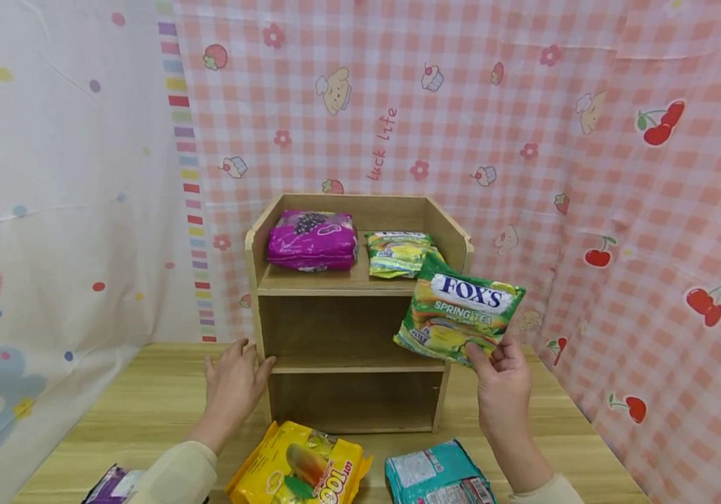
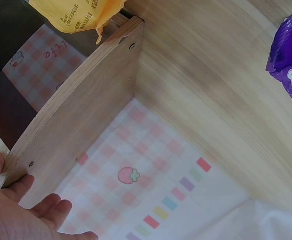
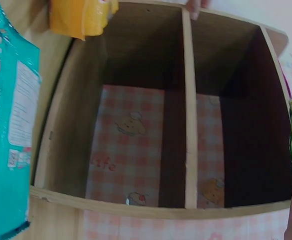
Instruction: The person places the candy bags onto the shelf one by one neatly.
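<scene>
My right hand (image 1: 504,381) pinches a green and yellow candy bag (image 1: 461,311) marked FOX'S Spring Tea, thumb on its front. The bag is held up before the right side of a small wooden shelf (image 1: 354,367). My left hand (image 1: 234,381) touches the shelf's left side panel, fingers spread; the left wrist view shows the hand (image 2: 31,215) at the panel's edge. On the top tier sit a purple candy bag (image 1: 312,241) at the left and another green FOX'S bag (image 1: 400,253) at the right, partly covered by the held one.
On the table before the shelf lie a yellow candy bag (image 1: 300,465) and a teal bag (image 1: 439,476). A dark purple bag (image 1: 115,483) is partly hidden by my left sleeve. A pink checked cloth (image 1: 360,98) hangs behind and to the right, a white one (image 1: 64,175) at the left.
</scene>
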{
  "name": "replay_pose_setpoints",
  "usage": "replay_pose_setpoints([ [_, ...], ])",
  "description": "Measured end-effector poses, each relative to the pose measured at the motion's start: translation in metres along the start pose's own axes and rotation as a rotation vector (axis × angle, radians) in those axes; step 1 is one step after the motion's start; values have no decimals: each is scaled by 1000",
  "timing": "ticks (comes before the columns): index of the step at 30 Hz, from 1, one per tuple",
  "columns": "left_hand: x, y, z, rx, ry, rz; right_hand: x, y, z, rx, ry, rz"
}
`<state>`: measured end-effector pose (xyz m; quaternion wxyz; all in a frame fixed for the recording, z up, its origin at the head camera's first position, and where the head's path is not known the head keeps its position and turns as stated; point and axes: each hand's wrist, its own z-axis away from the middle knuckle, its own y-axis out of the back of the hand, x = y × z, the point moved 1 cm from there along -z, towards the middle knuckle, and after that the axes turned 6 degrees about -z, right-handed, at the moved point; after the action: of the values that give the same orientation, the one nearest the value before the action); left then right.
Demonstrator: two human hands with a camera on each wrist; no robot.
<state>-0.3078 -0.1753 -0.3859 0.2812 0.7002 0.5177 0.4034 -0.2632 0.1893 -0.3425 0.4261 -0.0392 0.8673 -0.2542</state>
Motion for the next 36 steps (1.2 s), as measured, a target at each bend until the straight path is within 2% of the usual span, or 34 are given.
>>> replay_pose_setpoints([
  [7,0,-1,0,10,-7,-8,15,-8,8,-39,-93,108],
  [23,0,-1,1,8,-2,-1,37,-15,21,-169,-333,224],
  [31,0,0,1,-1,2,-3,47,-14,22,-158,-488,243],
  [36,0,0,1,5,-2,-5,49,-13,18,-149,-541,247],
])
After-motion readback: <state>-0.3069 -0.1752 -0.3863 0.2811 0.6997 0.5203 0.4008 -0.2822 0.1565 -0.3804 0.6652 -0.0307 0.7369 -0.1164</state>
